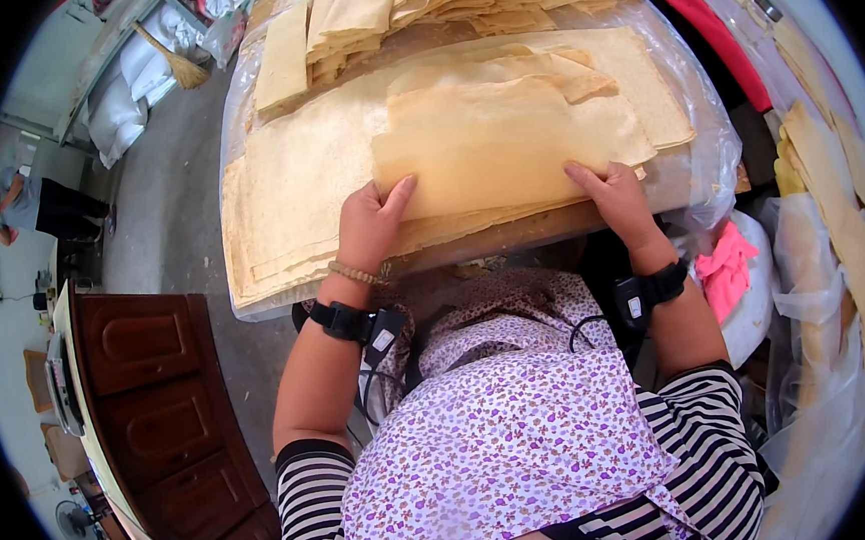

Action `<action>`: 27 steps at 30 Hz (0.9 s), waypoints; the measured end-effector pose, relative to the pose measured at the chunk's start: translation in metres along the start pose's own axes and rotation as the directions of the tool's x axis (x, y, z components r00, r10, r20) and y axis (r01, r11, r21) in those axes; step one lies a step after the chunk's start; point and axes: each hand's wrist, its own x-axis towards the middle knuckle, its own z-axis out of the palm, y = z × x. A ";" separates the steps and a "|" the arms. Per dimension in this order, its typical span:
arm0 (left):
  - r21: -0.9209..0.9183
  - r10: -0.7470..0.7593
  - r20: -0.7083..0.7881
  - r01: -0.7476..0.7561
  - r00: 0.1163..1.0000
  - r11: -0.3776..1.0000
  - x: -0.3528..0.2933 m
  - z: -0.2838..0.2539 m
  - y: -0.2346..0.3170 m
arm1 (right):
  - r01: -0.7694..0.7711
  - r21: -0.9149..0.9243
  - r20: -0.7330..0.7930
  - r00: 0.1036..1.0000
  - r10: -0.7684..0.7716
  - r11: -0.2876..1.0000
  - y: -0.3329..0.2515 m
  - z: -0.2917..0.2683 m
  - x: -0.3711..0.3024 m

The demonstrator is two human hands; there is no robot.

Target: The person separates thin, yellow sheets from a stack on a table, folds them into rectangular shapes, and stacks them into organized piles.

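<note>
Left hand (371, 222) and right hand (618, 202) each pinch the near edge of a thin, tan, rectangular sheet (484, 151), thumbs on top, at the upper centre of the frame. It overlaps a layered spread of broader pale-yellow sheets (306, 178) on a table wrapped in clear plastic (715, 178). The step in hand looks like positioning this single piece; the next move seems to call for even tension from both pinches, lest it crease. Most fingers are hidden, and whether the near edge is lifted is hard to tell. The frame's top cuts off a heap of folded tan sheets (359, 14).
</note>
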 end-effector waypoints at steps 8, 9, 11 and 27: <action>0.197 -0.010 -0.055 0.021 0.998 0.980 0.015 0.013 -0.025 | 0.100 -0.693 -0.223 0.912 -0.343 0.714 -0.039 0.020 -0.005; 0.212 -0.016 -0.051 0.027 0.999 0.977 0.014 0.014 -0.021 | 0.325 -0.850 -0.082 0.695 -0.715 0.413 -0.040 0.025 -0.008; 0.281 -0.016 -0.027 0.023 1.000 0.959 0.013 0.011 -0.010 | 0.475 -0.804 0.154 0.747 -0.646 0.357 -0.042 0.042 -0.011; 0.595 0.564 0.361 -0.650 0.742 0.474 -0.015 0.062 0.035 | 0.597 -0.696 0.448 0.795 -0.408 0.400 -0.026 0.028 -0.005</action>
